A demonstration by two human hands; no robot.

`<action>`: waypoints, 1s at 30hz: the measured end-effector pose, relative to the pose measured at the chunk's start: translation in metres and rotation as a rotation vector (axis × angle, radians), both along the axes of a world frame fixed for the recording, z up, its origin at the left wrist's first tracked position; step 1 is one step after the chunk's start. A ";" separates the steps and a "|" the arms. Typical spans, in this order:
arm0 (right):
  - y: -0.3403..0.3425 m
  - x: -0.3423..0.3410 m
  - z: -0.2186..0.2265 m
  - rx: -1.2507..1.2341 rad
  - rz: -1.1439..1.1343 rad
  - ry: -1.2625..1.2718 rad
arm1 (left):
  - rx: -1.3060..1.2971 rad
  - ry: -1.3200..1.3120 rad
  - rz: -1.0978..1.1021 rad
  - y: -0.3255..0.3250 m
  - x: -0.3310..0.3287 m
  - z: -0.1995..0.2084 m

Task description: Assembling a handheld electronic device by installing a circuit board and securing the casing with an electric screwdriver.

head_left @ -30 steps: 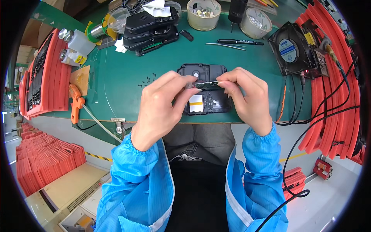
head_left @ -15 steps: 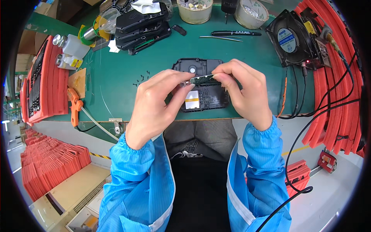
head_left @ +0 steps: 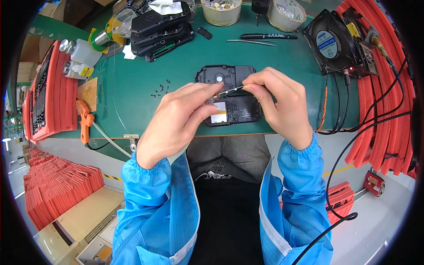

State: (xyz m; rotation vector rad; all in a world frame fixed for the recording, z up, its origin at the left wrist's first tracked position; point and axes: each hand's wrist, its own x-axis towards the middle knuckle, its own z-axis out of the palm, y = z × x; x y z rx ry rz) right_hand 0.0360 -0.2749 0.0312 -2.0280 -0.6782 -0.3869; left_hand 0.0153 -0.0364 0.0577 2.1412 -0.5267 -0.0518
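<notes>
Nearby, a tub (head_left: 221, 18) holds small parts (head_left: 223, 5); right fingers (head_left: 254, 91) pinch a board (head_left: 231, 91), left fingers (head_left: 201, 93) stand parted beside it.

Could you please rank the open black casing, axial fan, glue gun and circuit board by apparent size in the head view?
1. Open black casing and axial fan: too alike to rank
2. Glue gun
3. Circuit board, nearly edge-on
</notes>
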 end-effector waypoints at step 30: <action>-0.014 -0.045 -0.017 -0.366 -0.053 0.021 | 0.028 -0.171 -0.005 0.005 -0.006 -0.022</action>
